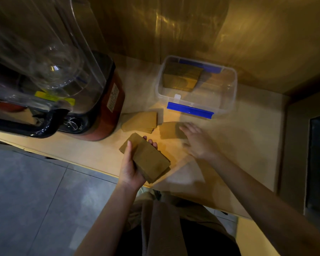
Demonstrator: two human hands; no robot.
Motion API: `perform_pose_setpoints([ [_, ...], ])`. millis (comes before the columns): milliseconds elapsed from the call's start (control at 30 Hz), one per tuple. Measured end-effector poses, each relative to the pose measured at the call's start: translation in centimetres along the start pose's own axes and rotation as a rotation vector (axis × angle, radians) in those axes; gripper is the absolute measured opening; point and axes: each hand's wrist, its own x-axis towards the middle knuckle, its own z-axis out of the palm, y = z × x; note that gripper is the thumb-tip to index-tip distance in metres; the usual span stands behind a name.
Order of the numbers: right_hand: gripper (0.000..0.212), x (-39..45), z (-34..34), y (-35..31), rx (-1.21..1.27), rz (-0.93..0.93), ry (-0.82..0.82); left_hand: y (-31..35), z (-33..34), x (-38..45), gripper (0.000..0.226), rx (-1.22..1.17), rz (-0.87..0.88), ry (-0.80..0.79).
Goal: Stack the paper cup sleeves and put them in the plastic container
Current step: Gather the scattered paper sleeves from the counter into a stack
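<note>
- held nearest the camera, a thick stack of sleeves (148, 159) is clasped in the left hand (130, 168), thumb on one long edge, fingers curled round the other; likely gripped so to keep the edges squared.
- right hand (196, 140) is blurred, fingers spread, palm down, over a single loose sleeve (168, 130) on the tabletop (238, 145); contact cannot be told.
- a fanned pile of sleeves (140, 122) lies just beside it; flat, brown, matte card, tapered outline.
- plastic container (227, 93), clear with blue clips, lidless, already holds a stack (181, 78) against its far-left corner, leaving room free.
</note>
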Motion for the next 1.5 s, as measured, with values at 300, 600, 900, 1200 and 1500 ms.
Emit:
perform_pose_setpoints([
  [300,0.057,1.4,0.4,1.2,-0.208,-0.025,0.045,0.1,0.6,1.2,0.069,-0.012,-0.002,0.057],
  [600,0.051,-1.4,-0.9,-0.3,0.201,0.109,0.19,-0.2,0.7,1.3,0.068,0.001,-0.034,0.041],
  [900,0.055,-9.1,-3.3,-9.1,0.512,-0.011,0.4,-1.1,1.7,0.5,0.086,0.19,-0.029,-0.057],
  [1200,0.048,-11.9,-0.7,-11.4,0.229,-0.031,0.524,-1.4,2.0,-0.7,0.071,0.135,-0.002,-0.299],
  [1500,0.05,-13.9,-0.3,-10.5,0.48,0.029,0.495,-2.5,2.1,-1.6,0.037,0.221,0.002,-0.218],
])
